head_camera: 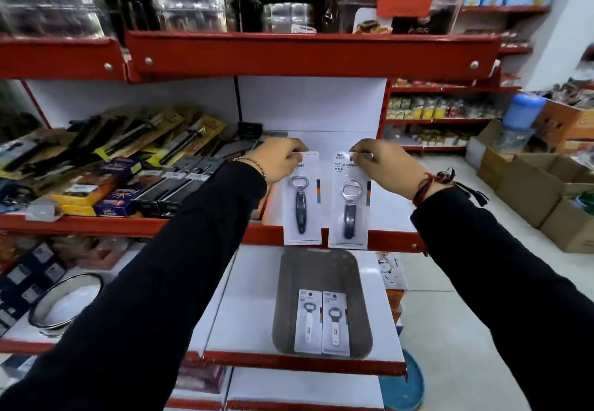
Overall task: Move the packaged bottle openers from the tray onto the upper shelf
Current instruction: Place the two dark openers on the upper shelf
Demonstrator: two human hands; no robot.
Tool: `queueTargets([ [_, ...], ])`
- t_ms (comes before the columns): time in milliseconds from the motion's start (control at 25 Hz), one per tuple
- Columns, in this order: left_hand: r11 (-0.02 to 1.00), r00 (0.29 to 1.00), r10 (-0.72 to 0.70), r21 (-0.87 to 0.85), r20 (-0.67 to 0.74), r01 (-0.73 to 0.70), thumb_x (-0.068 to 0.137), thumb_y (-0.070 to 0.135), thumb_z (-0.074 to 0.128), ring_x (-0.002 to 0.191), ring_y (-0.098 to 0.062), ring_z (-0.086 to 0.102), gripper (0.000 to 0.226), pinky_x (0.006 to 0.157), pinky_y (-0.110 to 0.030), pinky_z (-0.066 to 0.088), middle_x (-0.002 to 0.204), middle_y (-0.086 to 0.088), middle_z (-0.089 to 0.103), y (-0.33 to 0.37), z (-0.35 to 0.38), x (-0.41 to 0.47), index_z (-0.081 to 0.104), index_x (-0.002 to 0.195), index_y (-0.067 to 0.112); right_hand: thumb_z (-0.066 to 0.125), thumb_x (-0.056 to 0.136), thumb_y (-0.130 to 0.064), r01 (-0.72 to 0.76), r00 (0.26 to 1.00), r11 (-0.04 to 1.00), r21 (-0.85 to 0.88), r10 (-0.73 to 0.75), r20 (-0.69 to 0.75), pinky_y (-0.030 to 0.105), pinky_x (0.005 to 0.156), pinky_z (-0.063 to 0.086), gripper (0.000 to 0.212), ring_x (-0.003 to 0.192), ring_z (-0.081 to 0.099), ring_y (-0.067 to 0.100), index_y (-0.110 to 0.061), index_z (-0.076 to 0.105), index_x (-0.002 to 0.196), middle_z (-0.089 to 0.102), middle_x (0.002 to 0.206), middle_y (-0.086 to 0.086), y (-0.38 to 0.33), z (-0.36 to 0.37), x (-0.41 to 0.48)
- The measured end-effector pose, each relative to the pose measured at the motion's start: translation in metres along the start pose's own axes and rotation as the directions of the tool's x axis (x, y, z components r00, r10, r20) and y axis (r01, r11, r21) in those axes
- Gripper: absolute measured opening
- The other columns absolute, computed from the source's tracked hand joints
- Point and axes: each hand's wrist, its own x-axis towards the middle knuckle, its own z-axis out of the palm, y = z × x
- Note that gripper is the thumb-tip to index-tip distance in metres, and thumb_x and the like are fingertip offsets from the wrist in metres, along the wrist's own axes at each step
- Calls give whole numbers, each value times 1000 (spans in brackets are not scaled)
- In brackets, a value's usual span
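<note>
Near: grey tray (286, 285) on lower shelf holds two white-handled openers (322, 320) | Far: left hand (279, 160) pinches one dark-handled opener card (302, 198), right hand (382, 166) another (348, 201), over upper shelf (395, 217) | Progress: roughly half left.

2 dark-handled openers (325, 200) held up — 2 white-handled (322, 320) flat in tray (286, 301).

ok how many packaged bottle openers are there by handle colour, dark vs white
Dark-handled bottle openers on white cards: 2, one pinched at its top by the left hand at, one by the right hand at, both over the upper shelf's red front edge.
White-handled bottle openers on white cards: 2, at and, lying in the grey rectangular tray.
Total: 4
</note>
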Motion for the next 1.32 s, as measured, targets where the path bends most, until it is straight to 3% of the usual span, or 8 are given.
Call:
queueTargets([
  [120, 997, 998, -31, 78, 59, 26, 100, 11, 43, 119, -29, 59, 30, 100, -31, 46, 126, -13, 65, -10, -5, 43, 62, 123, 7, 47, 98, -28, -46, 999, 999, -28, 46, 10, 37, 85, 52, 29, 104, 65, 31, -15, 64, 118, 69, 118, 13, 6, 7, 47],
  [480, 980, 943, -178, 138, 283, 144, 101, 13, 41, 131, -26, 52, 36, 104, -26, 39, 142, -9, 56, -57, 44, 96, 57, 134, 8, 40, 97, -20, -196, 954, 979, -50, 202, 220, 37, 93, 50, 34, 114, 61, 34, -14, 62, 122, 65, 127, 14, 30, 82, 101],
  [600, 951, 938, -176, 296, 299, 84, 100, 22, 40, 133, -25, 49, 36, 120, -45, 14, 140, -3, 58, -65, 60, 96, 60, 131, 22, 44, 96, -21, -204, 944, 978, -53, 211, 255, 36, 92, 52, 30, 111, 63, 30, -17, 65, 118, 67, 124, 10, 36, 98, 98],
  [680, 865, 946, -175, 501, 274, 15, 99, 25, 39, 129, -26, 51, 36, 117, -63, -11, 132, 0, 59, -67, 69, 91, 64, 124, 31, 48, 95, -22, -216, 937, 976, -35, 217, 275, 36, 88, 53, 25, 98, 66, 27, -22, 66, 112, 69, 114, 7, 38, 105, 94],
  [800, 780, 968, -121, 624, 218, -43, 98, 23, 40, 125, -25, 54, 35, 112, -65, -22, 122, 2, 63, -64, 77, 84, 68, 118, 30, 52, 92, -26, -233, 938, 971, -50, 238, 252, 37, 88, 53, 20, 94, 64, 24, -25, 67, 105, 69, 111, 2, 37, 114, 88],
  [920, 757, 979, -103, 653, 178, -40, 95, 16, 42, 119, -23, 58, 33, 107, -60, -29, 111, 5, 69, -62, 82, 82, 68, 111, 28, 55, 91, -30, -207, 957, 961, -185, 238, 166, 42, 94, 48, 20, 116, 53, 29, -27, 72, 101, 61, 122, 1, 34, 126, 85],
  [1080, 759, 965, -125, 649, 231, -57, 93, 16, 47, 125, -22, 55, 30, 107, -62, -29, 111, 3, 71, -59, 84, 75, 63, 115, 27, 51, 92, -34, -189, 960, 926, -328, 245, 138, 42, 95, 41, 24, 116, 50, 31, -33, 73, 103, 56, 127, 2, 34, 133, 79],
  [1320, 818, 976, -132, 575, 176, 7, 94, 23, 42, 140, -22, 43, 44, 114, -62, -24, 139, 1, 58, -49, 78, 55, 51, 136, 28, 36, 100, -40, -193, 956, 927, -321, 251, 150, 50, 118, 16, 44, 148, 27, 26, -27, 51, 139, 38, 156, 0, 32, 122, 62],
])
